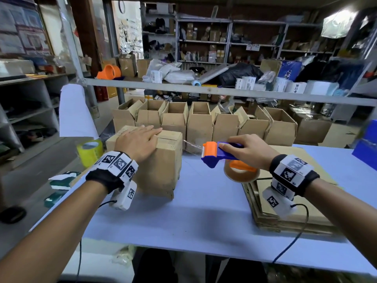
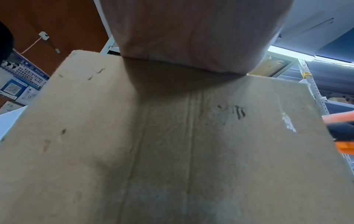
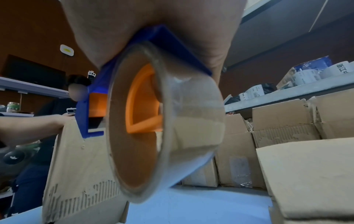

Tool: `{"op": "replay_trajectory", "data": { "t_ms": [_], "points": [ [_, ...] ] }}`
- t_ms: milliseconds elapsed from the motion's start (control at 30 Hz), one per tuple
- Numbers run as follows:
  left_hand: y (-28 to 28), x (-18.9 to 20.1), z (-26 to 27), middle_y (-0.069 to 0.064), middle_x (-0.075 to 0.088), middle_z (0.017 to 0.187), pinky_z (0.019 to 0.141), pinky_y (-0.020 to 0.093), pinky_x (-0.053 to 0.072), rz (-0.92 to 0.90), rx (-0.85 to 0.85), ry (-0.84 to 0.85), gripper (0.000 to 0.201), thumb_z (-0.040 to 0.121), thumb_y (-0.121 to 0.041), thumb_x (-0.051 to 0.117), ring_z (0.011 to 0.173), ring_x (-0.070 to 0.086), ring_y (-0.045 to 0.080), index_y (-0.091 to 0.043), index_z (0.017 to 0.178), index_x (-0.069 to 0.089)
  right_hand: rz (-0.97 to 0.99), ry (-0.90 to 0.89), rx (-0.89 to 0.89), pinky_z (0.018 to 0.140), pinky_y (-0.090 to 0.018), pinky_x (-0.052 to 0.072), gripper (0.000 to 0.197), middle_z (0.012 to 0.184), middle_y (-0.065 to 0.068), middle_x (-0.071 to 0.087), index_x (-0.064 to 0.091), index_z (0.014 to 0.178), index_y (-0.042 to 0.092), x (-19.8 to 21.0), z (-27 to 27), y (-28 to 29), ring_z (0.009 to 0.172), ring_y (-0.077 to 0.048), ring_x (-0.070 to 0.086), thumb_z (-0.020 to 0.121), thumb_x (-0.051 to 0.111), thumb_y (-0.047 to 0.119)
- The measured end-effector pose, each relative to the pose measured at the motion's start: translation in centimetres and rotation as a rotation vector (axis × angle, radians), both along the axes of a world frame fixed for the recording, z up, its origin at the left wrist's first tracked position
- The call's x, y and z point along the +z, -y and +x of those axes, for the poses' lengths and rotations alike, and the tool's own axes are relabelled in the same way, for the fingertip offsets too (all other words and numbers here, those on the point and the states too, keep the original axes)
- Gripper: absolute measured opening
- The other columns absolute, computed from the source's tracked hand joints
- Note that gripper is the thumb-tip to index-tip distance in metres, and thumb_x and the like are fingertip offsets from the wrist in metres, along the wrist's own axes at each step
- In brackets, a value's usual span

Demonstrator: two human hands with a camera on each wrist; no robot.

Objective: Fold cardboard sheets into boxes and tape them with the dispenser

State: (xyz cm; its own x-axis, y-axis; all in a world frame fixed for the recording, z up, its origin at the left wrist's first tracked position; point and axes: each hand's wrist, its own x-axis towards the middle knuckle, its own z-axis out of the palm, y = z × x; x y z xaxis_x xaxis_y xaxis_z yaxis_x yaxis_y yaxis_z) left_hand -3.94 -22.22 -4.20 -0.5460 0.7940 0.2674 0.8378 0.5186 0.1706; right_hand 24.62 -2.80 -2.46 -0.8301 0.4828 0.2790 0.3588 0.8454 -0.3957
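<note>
A folded cardboard box (image 1: 161, 166) stands on the light blue table (image 1: 193, 217), its top flaps closed. My left hand (image 1: 140, 139) lies flat on the box top with straight fingers; the left wrist view shows the palm (image 2: 191, 37) pressing the cardboard box (image 2: 172, 144). To the right of the box, my right hand (image 1: 244, 148) grips the blue and orange tape dispenser (image 1: 218, 153), held just above the table. A strip of clear tape (image 1: 191, 147) stretches from the dispenser to the box's right side. The tape roll (image 3: 166, 128) fills the right wrist view.
A stack of flat cardboard sheets (image 1: 289, 203) lies at the right of the table. A row of several open boxes (image 1: 204, 121) stands behind the table. A yellow tape roll (image 1: 89, 152) sits left of the box. A shelf rail (image 1: 224, 90) crosses overhead.
</note>
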Motion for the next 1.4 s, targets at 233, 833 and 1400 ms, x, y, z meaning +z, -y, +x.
{"op": "replay_trajectory", "data": {
  "t_ms": [233,833,1400],
  "points": [
    [0.1,0.3,0.3,-0.016,0.022,0.163,0.124,0.042,0.013,0.002,0.001,-0.001,0.049,0.104,-0.037,0.021,0.151,0.017,0.008,-0.046,0.152,0.030,0.139,0.268,-0.051,0.059,-0.032,0.040,0.049,0.065,0.000,0.064,0.064,0.072,0.026,0.4,-4.1,0.0,0.065,-0.019,0.058,0.095,0.048,0.065],
    [-0.3,0.3,0.4,-0.015,0.020,0.164,0.124,0.044,0.013,-0.041,0.008,-0.009,0.050,0.104,-0.039,0.021,0.152,0.016,0.010,-0.045,0.153,0.027,-0.075,0.555,-0.125,0.062,-0.031,0.039,0.046,0.061,0.002,0.053,0.062,0.072,0.021,3.3,-12.3,0.9,0.062,-0.018,0.047,0.086,0.059,0.065],
    [-0.4,0.2,0.2,-0.015,0.021,0.163,0.123,0.045,0.013,-0.043,0.010,-0.017,0.051,0.103,-0.039,0.019,0.151,0.017,0.010,-0.045,0.153,0.027,-0.211,0.563,-0.104,0.061,-0.029,0.036,0.042,0.057,0.002,0.048,0.056,0.070,0.019,3.2,-11.1,0.4,0.056,-0.019,0.041,0.091,0.061,0.055]
  ]
}}
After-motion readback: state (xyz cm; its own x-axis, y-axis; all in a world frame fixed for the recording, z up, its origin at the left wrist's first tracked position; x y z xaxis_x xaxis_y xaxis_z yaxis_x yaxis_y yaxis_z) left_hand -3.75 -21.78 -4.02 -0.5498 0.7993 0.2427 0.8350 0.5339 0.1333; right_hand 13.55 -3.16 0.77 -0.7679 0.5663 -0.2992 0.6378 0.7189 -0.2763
